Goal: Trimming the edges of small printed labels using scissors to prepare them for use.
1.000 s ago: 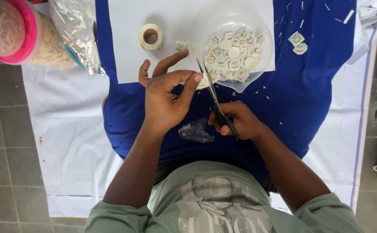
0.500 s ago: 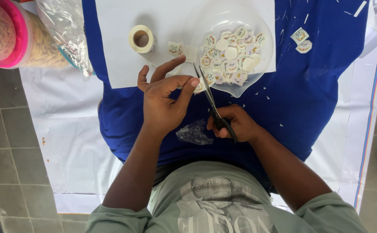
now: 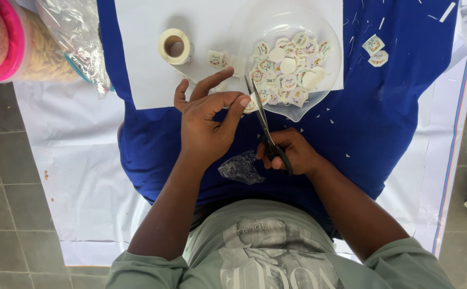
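Pinching a small round sticker (image 3: 250,103) between thumb and forefinger at frame centre, left hand (image 3: 206,126); clenched through the handles of black scissors (image 3: 265,126), right hand (image 3: 289,152), blades angled up beside that pinch. Risk, by judgement: blades so near the fingertips (image 3: 243,100) could nick skin or cut into the print. Could also tip the clear bowl (image 3: 255,32) of cut stickers at upper centre.
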